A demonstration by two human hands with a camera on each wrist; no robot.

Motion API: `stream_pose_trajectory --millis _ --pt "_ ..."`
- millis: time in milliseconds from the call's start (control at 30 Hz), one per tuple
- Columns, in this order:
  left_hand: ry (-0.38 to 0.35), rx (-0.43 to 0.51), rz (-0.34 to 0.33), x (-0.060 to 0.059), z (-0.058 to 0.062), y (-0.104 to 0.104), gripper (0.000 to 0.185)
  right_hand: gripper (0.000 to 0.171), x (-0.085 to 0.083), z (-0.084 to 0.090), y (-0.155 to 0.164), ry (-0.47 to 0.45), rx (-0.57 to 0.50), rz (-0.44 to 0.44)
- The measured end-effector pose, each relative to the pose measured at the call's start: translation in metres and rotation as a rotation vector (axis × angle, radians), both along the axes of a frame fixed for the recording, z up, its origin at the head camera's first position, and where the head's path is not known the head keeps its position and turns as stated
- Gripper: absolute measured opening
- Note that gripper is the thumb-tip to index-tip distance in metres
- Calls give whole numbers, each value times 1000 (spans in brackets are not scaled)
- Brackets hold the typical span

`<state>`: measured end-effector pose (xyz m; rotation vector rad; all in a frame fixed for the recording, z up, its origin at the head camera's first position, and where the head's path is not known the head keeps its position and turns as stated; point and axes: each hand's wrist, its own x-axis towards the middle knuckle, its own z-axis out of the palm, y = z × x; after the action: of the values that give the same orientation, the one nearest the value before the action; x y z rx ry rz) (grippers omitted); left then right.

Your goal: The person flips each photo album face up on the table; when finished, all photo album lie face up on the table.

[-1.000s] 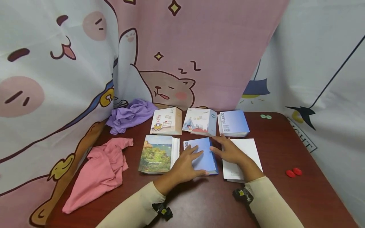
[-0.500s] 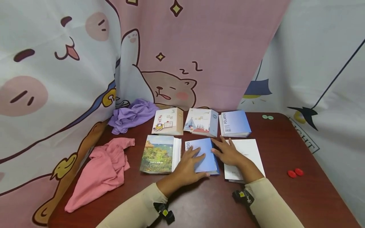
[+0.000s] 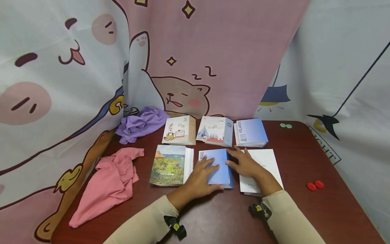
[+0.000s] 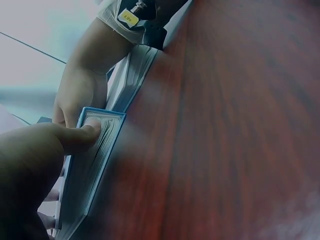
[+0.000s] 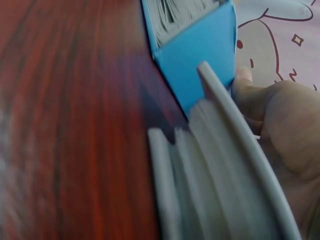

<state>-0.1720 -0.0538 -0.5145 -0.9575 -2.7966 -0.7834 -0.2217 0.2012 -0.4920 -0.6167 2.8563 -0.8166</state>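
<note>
A blue photo album (image 3: 220, 169) marked POLAROID lies in the middle of the front row in the head view. My left hand (image 3: 199, 178) rests on its cover with fingers spread; in the left wrist view the thumb (image 4: 85, 134) touches the page edges at the album's near end. My right hand (image 3: 245, 163) reaches over a white album (image 3: 264, 162), its fingertips at the blue album's right side. In the right wrist view, the right thumb (image 5: 245, 82) is by the blue spine (image 5: 197, 60). On the left lies a landscape-covered photo album (image 3: 167, 166).
Behind stand a beige-spined album (image 3: 179, 130), a grey-blue-spined album (image 3: 214, 131) and another blue album (image 3: 252, 132). Purple cloth (image 3: 141, 123) and pink cloth (image 3: 111, 181) lie left. Red discs (image 3: 315, 185) and pale green discs (image 3: 285, 125) are on the table's right side.
The blue album under my hands has turned slightly, its near right corner shifting left and toward me. Both hands stay nearly in place around it. The other albums have kept their positions.
</note>
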Motion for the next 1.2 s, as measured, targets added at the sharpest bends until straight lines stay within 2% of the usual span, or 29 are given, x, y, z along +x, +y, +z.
stream_pose_trajectory --millis 233,400,533,600,733,833,933,1033,1100,1200 --pt "35 18 -34 -1 1 0 82 65 -1 8 7 35 -65 0" --pt "-44 64 -50 2 4 -4 84 77 2 11 11 1 -107 -14" --pt "-75 121 -68 3 6 -5 88 93 3 13 17 -33 -158 46" --pt "-66 154 -81 3 8 -5 89 103 4 16 20 -71 -220 93" --pt "-32 228 -99 2 12 -4 93 118 4 22 22 -180 -419 185" --pt "-23 293 -116 1 13 -5 97 122 6 23 20 -222 -553 244" --pt "-51 396 -164 1 13 -5 102 122 8 21 17 -202 -647 296" --pt "-103 510 -204 0 13 -3 106 120 12 17 11 -143 -658 293" --pt "-131 556 -195 1 14 -3 106 117 15 15 7 -114 -644 262" --pt "-197 593 -147 2 13 -3 105 114 19 11 -1 -86 -605 186"
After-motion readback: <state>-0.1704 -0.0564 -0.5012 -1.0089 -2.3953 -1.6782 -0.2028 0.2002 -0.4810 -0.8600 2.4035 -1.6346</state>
